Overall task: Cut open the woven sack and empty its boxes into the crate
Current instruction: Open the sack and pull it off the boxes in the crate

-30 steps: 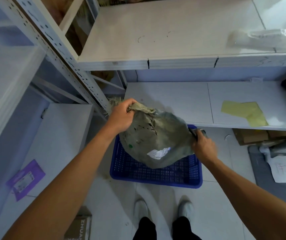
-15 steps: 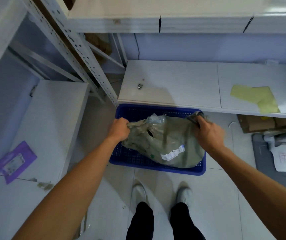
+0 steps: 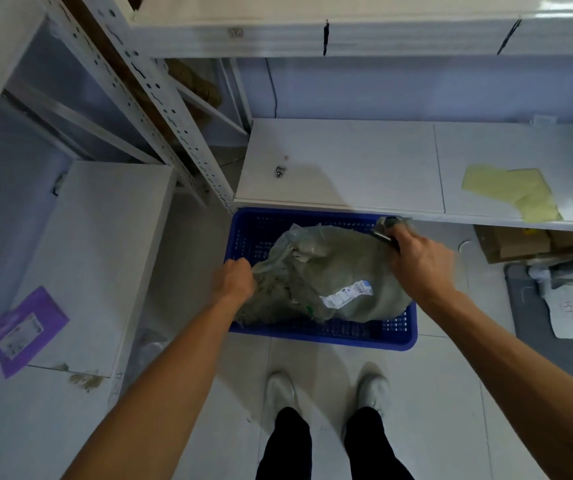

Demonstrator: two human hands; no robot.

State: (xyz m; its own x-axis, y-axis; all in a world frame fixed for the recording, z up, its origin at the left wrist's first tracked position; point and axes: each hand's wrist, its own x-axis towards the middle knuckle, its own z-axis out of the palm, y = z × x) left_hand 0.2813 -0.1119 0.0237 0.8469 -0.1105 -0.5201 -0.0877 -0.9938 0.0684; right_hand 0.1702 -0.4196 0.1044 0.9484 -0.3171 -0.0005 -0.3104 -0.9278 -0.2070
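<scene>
**Sack in crate, held at both ends**

The woven sack (image 3: pixel 330 271) is seen lying inside the blue crate (image 3: pixel 396 336) on the floor, just in front of the low shelf (image 3: pixel 340 161), approx. filling the crate's middle and right side. Its left end is bunched and frayed; a white label (image 3: pixel 347 294) is stuck on the near face.

The left hand (image 3: pixel 235 280) is closed on the bunched left end of the sack. The right hand (image 3: pixel 416 261) is closed at the sack's far-right corner, w/ a thin dark tool (image 3: pixel 384 237) gripped in the same fist; whether it is a blade cannot be told. No boxes are visible yet.

Handling, as judged: the fabric is soft and limp, so no shape is kept by the sack itself; bulges suggest loose contents inside that will shift when it is tipped. Weight is probably modest. The weave looks slick, so a pinch on flat cloth would likely slip; gathered corners or the bunched mouth are the better holds. For cutting, the cloth should be pulled taut between the 2 hands. For emptying, the closed end should be taken & lifted.
</scene>
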